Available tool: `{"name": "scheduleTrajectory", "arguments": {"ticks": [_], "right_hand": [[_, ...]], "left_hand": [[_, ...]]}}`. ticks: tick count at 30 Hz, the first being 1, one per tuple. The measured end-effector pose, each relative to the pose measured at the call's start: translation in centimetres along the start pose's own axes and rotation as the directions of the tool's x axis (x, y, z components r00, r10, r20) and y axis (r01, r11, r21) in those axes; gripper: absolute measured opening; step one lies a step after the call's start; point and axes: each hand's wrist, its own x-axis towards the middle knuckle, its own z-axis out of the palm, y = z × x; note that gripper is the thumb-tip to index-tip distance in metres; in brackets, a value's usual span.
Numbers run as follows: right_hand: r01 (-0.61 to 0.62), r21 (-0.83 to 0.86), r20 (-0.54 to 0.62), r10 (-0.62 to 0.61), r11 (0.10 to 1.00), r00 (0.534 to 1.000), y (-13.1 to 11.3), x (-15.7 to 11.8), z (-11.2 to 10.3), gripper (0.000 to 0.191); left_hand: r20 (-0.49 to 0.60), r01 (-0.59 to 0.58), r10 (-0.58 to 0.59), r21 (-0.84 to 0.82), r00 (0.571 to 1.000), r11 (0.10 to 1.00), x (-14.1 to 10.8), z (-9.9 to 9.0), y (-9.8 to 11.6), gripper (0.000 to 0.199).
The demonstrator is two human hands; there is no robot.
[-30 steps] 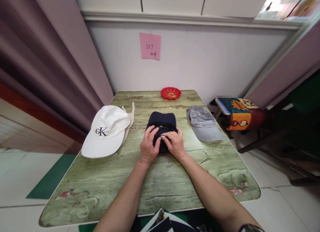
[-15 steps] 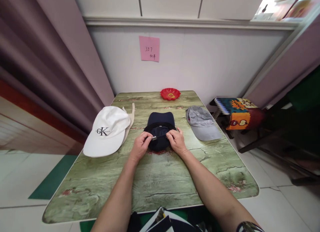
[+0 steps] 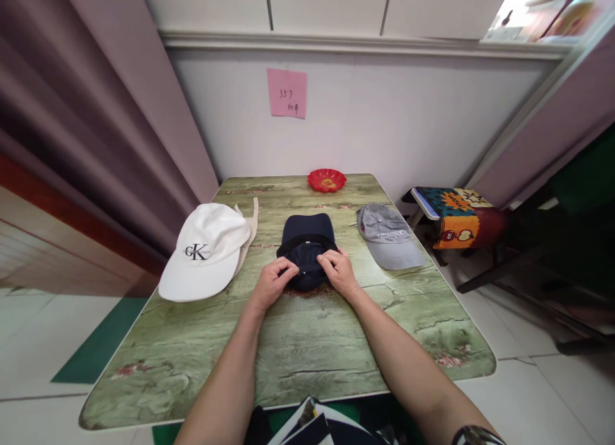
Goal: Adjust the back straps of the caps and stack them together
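Note:
In the middle of the table lies a navy baseball cap [image 3: 308, 227], its brim pointing away from me and its inside facing up. My left hand [image 3: 275, 280] pinches the cap's back strap near its buckle, which the fingers mostly cover. At the strap's right side, my right hand [image 3: 338, 269] is closed with thumb and fingertips together on it. A white cap [image 3: 204, 253] with black letters and beige straps rests to the left. On the right lies a grey cap [image 3: 390, 237] with white lettering, brim toward me.
The wood-patterned table [image 3: 317, 342] carries a red scalloped dish [image 3: 327, 180] at its far edge. A pink note [image 3: 287, 93] is stuck on the white wall behind. Right of the table stands a stool with a colourful cover [image 3: 456, 234]; a mauve curtain [image 3: 120, 80] hangs at left.
My left fingers have slid right along the strap and now cover the metal buckle that showed before. My right hand stays nearly in place. The other caps have not moved.

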Motion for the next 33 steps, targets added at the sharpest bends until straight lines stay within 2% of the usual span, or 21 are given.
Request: {"name": "scheduleTrajectory", "arguments": {"ticks": [7,14,18,24,28,31,33], "right_hand": [[-0.038,-0.026,-0.083,0.036,0.999,0.996,-0.4,0.0,-0.3,0.041],[-0.049,0.022,-0.123,0.051,0.999,0.991,0.1,0.1,0.4,0.046],[-0.08,0.046,-0.145,0.086,0.996,0.986,0.2,0.3,0.7,0.049],[-0.043,-0.016,-0.143,0.041,0.999,0.989,-0.2,0.1,0.2,0.048],[-0.122,0.106,-0.181,0.14,0.987,0.973,0.2,0.1,0.3,0.049],[-0.173,0.224,-0.227,0.223,0.959,0.948,0.5,0.1,0.4,0.049],[-0.157,0.18,-0.289,0.205,0.971,0.935,0.3,0.0,0.1,0.046]], "left_hand": [[-0.078,0.019,-0.019,0.001,0.997,1.0,0.0,-0.2,-0.1,0.021],[-0.099,0.003,-0.006,-0.033,0.995,0.999,-0.1,-0.3,0.2,0.025],[-0.122,0.042,-0.053,-0.09,0.991,0.995,0.1,-0.1,0.0,0.028],[-0.088,0.143,-0.165,-0.216,0.982,0.966,-0.4,0.4,-0.9,0.032],[-0.079,0.184,-0.222,-0.338,0.972,0.923,-0.8,0.6,-1.3,0.028],[-0.141,0.159,-0.234,-0.407,0.962,0.9,-0.8,0.8,-1.2,0.034],[-0.24,0.119,-0.228,-0.396,0.944,0.911,-0.7,0.9,-1.2,0.037]]}}
